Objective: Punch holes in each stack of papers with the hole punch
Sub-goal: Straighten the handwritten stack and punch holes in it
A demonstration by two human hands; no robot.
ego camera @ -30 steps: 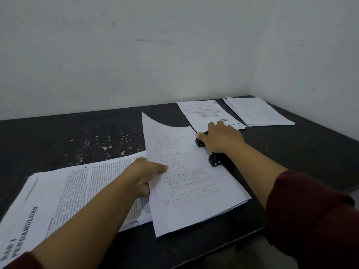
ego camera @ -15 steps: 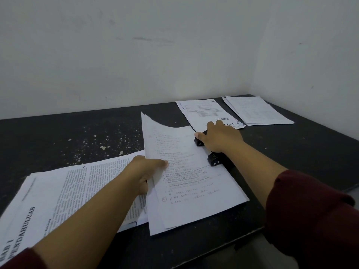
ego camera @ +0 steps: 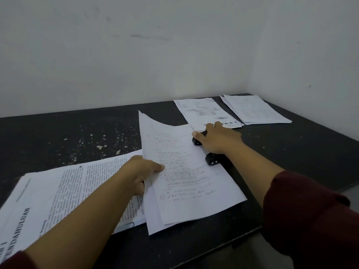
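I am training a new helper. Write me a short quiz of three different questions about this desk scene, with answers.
1. True or false: the right hand rests on the hole punch.
2. Which does the left hand hold? A) the handwritten stack B) the printed booklet C) the far stacks
3. Fill in: at the back of the table lie ___ more paper stacks.

Key: 1 true; 2 A; 3 two

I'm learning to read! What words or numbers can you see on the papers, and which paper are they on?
"PENDAHULUAN": big heading, partly cut off, on the left paper stack.
"C": red circled letter on the sheet being punched.
All other print, there and on the two far stacks: too small or blurred.
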